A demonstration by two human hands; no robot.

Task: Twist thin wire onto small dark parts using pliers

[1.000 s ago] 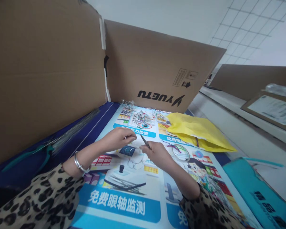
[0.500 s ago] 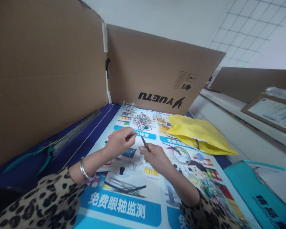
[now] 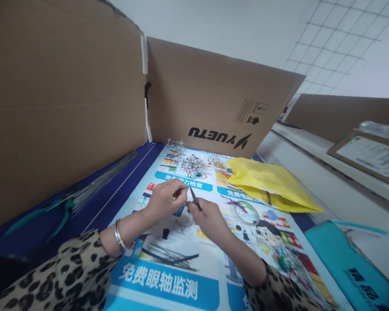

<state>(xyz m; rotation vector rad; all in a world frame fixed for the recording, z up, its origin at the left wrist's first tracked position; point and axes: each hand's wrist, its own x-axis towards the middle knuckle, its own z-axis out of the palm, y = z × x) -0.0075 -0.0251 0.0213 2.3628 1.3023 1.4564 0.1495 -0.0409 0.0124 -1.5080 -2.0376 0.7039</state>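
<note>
My left hand [image 3: 166, 200] is pinched shut on a thin short piece of wire, held just above a printed poster [image 3: 168, 276]. My right hand [image 3: 209, 217] is closed round a slim dark tool [image 3: 194, 198] whose tip meets the left fingertips. Both hands hover over the middle of the poster. A silver bangle sits on my left wrist. Thin bent wire loops [image 3: 184, 226] lie on the poster under the hands.
Cardboard walls [image 3: 65, 99] stand at the left and back. Green-handled pliers [image 3: 42, 214] and a bundle of straight wires [image 3: 100, 181] lie at the left. A yellow bag [image 3: 269, 181], a tape roll [image 3: 247, 211], small wire pieces [image 3: 194, 163] and a teal bag [image 3: 353, 268] lie to the right.
Both hands have drawn closer together and a little toward me; the tool's tip now touches the left fingertips.
</note>
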